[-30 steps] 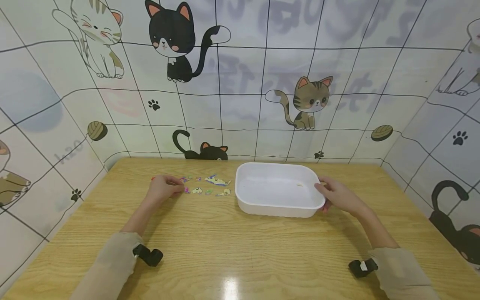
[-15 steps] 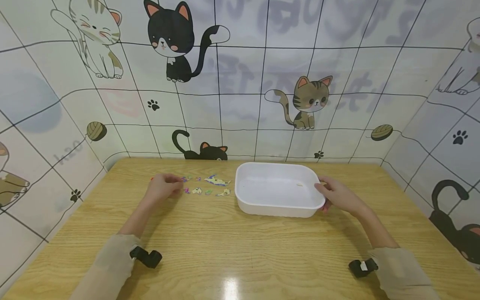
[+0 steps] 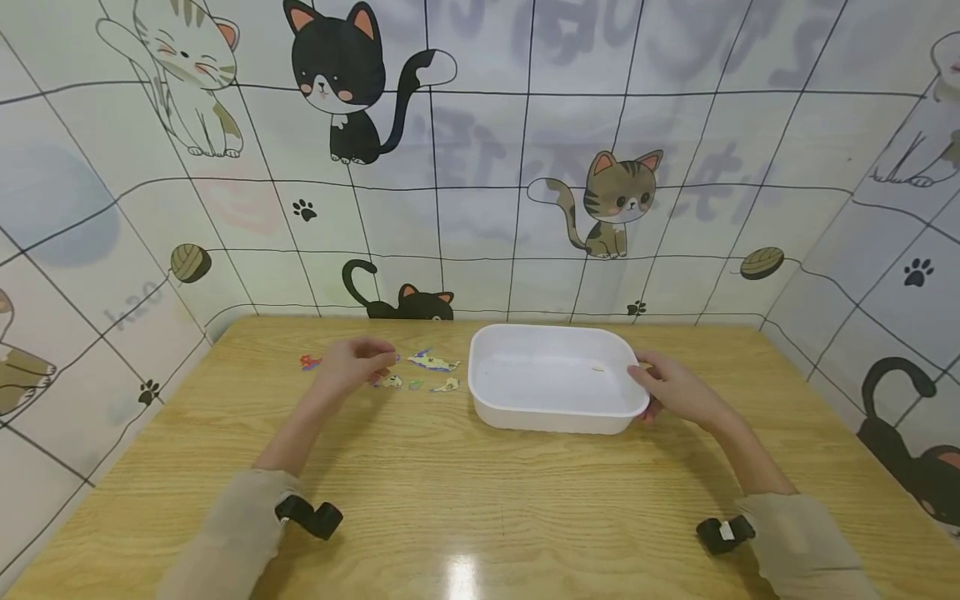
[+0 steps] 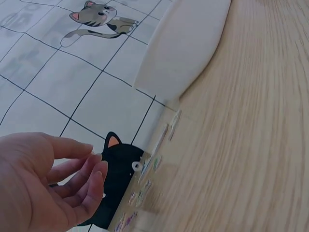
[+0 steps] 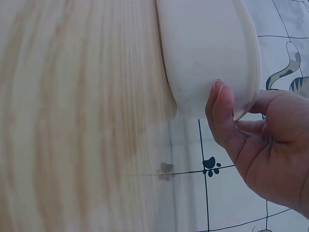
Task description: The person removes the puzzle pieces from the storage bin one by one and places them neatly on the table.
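My right hand holds the right end of a white plastic tray, thumb at the rim and fingertips against the outer wall, as the right wrist view shows from closer. Raised over the left part of the table, my left hand has its thumb and fingertips close together; nothing shows between them. Small flat colourful cutouts lie in rows beside and beneath it, among them a longer yellow and blue piece and a small yellow one. Left of the hand is a red piece.
A small thin yellowish piece lies inside the tray. The wooden table ends at a white cloth backdrop printed with cats and grid lines. Black cameras are strapped to both sleeves.
My left hand has lifted and shifted right over the cutouts, uncovering more of the red piece and hiding some others. My right hand and the tray keep their place.
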Tool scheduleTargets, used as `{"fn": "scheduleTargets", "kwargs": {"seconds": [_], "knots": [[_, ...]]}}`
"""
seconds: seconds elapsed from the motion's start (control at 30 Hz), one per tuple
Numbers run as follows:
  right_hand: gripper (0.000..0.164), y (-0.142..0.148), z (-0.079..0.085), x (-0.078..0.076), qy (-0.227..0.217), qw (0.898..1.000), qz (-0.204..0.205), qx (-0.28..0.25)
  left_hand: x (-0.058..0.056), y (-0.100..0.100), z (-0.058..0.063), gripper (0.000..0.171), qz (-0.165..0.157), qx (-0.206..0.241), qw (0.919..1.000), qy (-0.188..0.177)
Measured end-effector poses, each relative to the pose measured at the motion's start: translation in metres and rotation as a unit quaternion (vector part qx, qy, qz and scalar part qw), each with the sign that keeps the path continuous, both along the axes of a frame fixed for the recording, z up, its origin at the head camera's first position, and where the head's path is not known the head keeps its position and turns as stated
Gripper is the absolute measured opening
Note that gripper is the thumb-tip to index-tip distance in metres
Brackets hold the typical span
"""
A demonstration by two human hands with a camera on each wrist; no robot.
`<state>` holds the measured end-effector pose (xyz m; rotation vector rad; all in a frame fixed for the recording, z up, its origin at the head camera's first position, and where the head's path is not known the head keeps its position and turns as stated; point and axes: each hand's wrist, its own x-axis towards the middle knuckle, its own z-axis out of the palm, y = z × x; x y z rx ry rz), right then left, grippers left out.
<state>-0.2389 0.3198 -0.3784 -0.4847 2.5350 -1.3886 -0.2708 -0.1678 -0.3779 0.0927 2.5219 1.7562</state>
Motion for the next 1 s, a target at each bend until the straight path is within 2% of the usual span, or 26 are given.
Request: {"fn": "scheduleTargets", "kwargs": {"seconds": [0.2, 0.53, 0.73, 1.0], "knots": [[0.042, -0.001, 0.0, 0.0, -0.003, 1.0, 0.001, -0.004, -0.001, 0.017, 0.005, 0.034, -0.032, -0.007, 0.9994, 0.006], [0.043, -0.002, 0.001, 0.0, -0.004, 1.0, -0.006, 0.003, 0.001, 0.057, 0.013, 0.03, -0.084, 0.077, 0.9925, 0.044], [0.043, -0.002, 0.002, 0.001, -0.005, 1.0, -0.006, 0.004, 0.0, 0.086, 0.014, 0.024, -0.122, 0.1, 0.9859, 0.057], [0.043, -0.002, 0.0, 0.0, -0.008, 1.0, -0.009, 0.002, -0.007, 0.121, 0.011, 0.019, -0.154, 0.107, 0.9794, 0.075]]}}
